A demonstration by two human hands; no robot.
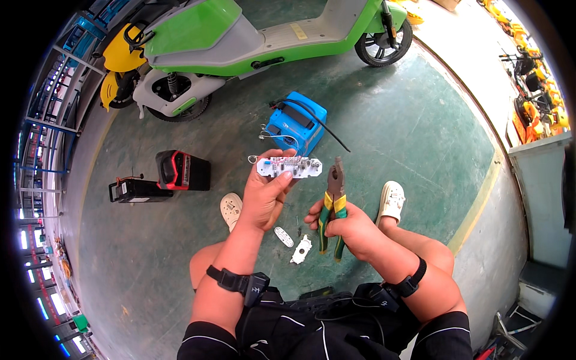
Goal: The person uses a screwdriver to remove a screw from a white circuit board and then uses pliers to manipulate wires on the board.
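My left hand point(269, 195) grips a long white circuit board point(290, 167) with small electronic parts on its upper face. The thumb presses on its near edge, and the fingers wrap behind it. My right hand point(345, 225) is closed round a pair of pliers point(335, 204) with green and yellow handles. Their jaws point away from me, to the right of the board and apart from it. On the floor below my hands lie a white oval piece point(284, 237) with holes and a white plastic bracket point(301, 249). A few tiny dark bits point(299, 230) lie beside them.
Beyond my hands stands a blue battery case point(297, 123) with a black cable. A red and black case point(183, 171) and a black battery box point(141, 190) stand at the left. A green and grey scooter point(258, 48) spans the far side. Shelving point(51, 132) lines the left.
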